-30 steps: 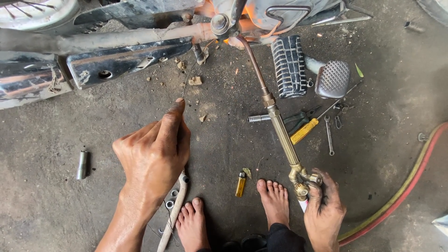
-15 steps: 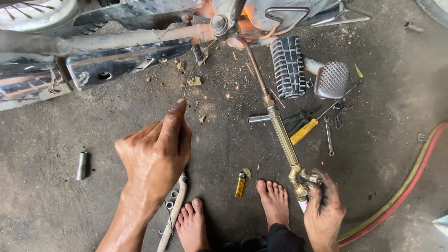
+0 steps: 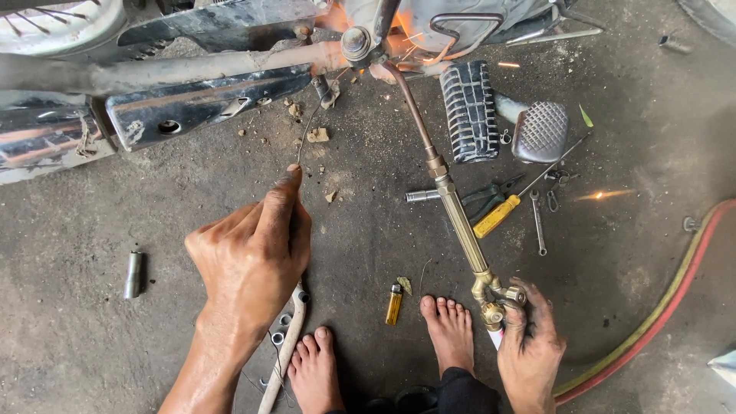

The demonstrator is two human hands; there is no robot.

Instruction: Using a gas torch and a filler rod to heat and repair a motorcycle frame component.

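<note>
In the head view the right hand (image 3: 529,349) is gripping the brass torch (image 3: 460,218) at its valve end, its long axis running up and left to the glowing joint (image 3: 360,42). The left hand (image 3: 253,253) is pinching a thin wire (image 3: 307,134), feeding it up toward that joint, and is sitting nearer it.

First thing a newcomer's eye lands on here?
The orange flame and sparks at top centre, where the brass torch meets the motorcycle frame. The right hand grips the torch's valve end at bottom right; the left hand feeds a thin wire toward the flame.
</note>
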